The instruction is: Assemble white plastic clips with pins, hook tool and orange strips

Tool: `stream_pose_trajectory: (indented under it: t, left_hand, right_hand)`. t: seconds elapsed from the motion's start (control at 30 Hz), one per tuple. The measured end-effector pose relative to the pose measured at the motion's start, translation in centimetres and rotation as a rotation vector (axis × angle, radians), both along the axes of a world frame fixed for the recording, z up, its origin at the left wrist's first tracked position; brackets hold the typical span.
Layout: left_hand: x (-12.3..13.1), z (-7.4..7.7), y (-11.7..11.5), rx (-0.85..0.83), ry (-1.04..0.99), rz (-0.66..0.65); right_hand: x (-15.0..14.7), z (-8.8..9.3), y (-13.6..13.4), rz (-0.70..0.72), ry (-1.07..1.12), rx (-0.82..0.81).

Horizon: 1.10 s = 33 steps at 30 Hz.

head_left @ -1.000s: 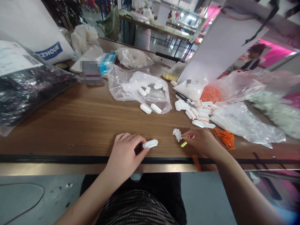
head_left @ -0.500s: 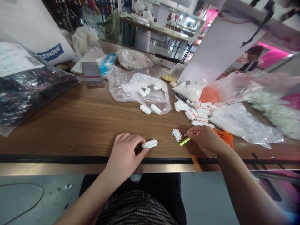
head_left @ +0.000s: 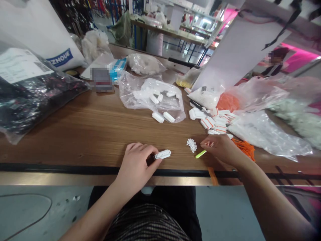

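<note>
My left hand (head_left: 140, 162) rests on the table, thumb and fingers closed on the end of a narrow white plastic piece (head_left: 163, 154) with a row of small slots or teeth along it. To its right lies a small pile of tiny white pieces (head_left: 192, 145). Just beside that pile, my right hand (head_left: 217, 147) is in a pinch with its fingertips low over the table; whatever is between them is hidden or too small to name. A bright yellow-green stick (head_left: 200, 154) pokes out from below the right fingers, its other end covered.
White plastic blocks, some with orange strips (head_left: 207, 123), are heaped beyond my right hand. Orange strips (head_left: 244, 149) lie beside my right wrist. A clear bag (head_left: 130, 95) with white blocks lies mid-table. A large bag of dark material (head_left: 37, 97) stands left. Another person (head_left: 276, 62) is behind.
The whole view has shifted slightly, so things sit a little further right. A tiny white piece seen by my right fingertips no longer shows. Both hands keep nearly the same pose.
</note>
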<state>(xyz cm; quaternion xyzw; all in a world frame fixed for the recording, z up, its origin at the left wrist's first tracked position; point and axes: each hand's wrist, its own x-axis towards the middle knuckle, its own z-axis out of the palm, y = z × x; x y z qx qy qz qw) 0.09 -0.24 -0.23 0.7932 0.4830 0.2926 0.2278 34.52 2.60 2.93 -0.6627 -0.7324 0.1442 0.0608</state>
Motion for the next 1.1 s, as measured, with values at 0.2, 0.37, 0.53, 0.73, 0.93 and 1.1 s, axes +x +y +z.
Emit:
stream_pose_trajectory:
  t: [0.2,0.37,0.53,0.73,0.93,1.1]
  left_hand:
    - [-0.1,0.0,0.0,-0.004,0.008,-0.001]
    - [0.0,0.0,0.0,-0.012,0.000,-0.007]
    - [0.1,0.1,0.0,0.005,-0.018,-0.001]
    - [0.1,0.3,0.0,0.008,-0.023,0.005]
    - [0.1,0.3,-0.1,0.007,-0.021,0.004]
    - [0.0,0.2,0.0,0.008,-0.022,0.002]
  right_hand:
    - [-3.4,1.5,-0.4,-0.052,0.161,0.003]
    - [-8.8,1.3,-1.8,0.163,0.438,0.094]
    - [-11.6,-0.2,-1.9,0.272,0.508,0.083]
    - [-11.8,-1.1,-1.9,0.313,0.492,0.126]
    - [-12.0,-0.9,-2.2,0.377,0.351,0.256]
    - [-12.0,-0.3,-2.5,0.485,0.181,0.391]
